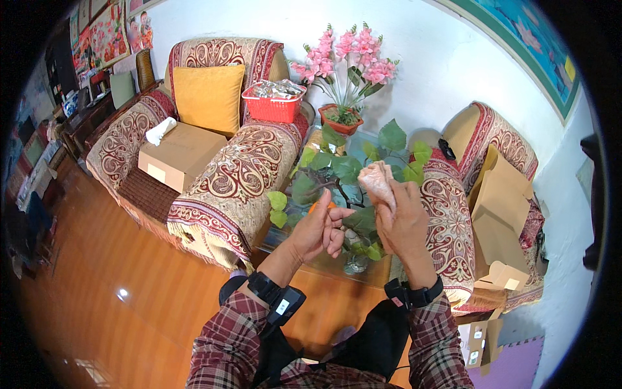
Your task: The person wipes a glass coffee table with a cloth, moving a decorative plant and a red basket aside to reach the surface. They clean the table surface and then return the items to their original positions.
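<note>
A crumpled pinkish cloth [378, 185] is gripped in my right hand [404, 219], raised beside a leafy branch. The branch's green leaves [346, 169] spread over a glass-topped table [316, 262], and its dark stem [344, 192] shows between my hands. My left hand [318, 229] is at the lower left of the leaves, thumb up and fingers partly curled; whether it pinches a leaf or stem is not plain. Something orange shows behind its thumb. A clear glass vase [355, 264] stands below the foliage, mostly hidden by leaves.
Behind the branch stands a pot [341, 119] of pink flowers. On the left armchair are a cardboard box [182, 150], a yellow cushion [209, 97] and a red basket [274, 104]. An opened cardboard box [500, 223] lies on the right armchair; another box [478, 340] is on the floor.
</note>
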The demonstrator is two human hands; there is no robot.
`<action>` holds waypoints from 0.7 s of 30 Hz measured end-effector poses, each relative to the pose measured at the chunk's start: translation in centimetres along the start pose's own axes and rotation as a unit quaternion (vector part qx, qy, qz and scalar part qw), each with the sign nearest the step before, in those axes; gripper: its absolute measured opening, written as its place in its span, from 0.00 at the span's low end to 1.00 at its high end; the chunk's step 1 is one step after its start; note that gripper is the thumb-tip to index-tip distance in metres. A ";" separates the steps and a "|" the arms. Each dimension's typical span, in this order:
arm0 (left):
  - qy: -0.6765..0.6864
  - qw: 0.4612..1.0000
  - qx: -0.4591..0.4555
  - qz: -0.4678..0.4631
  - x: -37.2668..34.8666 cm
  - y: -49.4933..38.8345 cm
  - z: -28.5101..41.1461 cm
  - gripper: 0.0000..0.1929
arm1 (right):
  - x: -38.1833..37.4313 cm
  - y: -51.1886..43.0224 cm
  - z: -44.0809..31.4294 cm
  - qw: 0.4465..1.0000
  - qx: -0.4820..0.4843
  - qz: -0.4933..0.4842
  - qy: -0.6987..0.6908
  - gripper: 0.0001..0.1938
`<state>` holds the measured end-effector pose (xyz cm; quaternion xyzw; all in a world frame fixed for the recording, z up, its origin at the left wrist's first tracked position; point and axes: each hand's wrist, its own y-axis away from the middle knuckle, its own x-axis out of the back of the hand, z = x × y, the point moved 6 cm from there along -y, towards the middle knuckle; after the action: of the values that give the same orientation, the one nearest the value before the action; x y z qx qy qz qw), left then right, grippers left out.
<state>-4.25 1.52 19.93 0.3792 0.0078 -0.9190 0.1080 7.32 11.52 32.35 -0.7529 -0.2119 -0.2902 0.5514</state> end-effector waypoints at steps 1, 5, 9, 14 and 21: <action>-0.001 1.000 -0.011 -0.016 -0.2 0.0 0.1 0.45 | 0.4 -0.1 0.3 1.000 0.007 0.009 0.000 0.26; -0.003 1.000 -0.014 0.000 -0.2 0.1 0.0 0.46 | 2.9 0.6 1.8 0.998 -0.008 0.068 0.003 0.23; -0.031 0.999 -0.023 0.002 -0.5 0.5 0.1 0.46 | 4.5 2.5 3.0 0.992 -0.067 0.094 -0.043 0.18; -0.007 0.996 -0.092 -0.004 -0.5 1.4 2.3 0.41 | 5.0 4.6 3.8 0.992 -0.096 0.043 -0.072 0.14; 0.045 0.971 -0.155 0.177 2.6 2.3 5.4 0.26 | 4.0 4.4 4.9 0.913 -0.244 -0.012 -0.327 0.16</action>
<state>-9.33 -1.72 22.16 0.3944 0.0875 -0.8548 0.3258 14.13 14.84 30.81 -0.9142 -0.3116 -0.0770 0.2475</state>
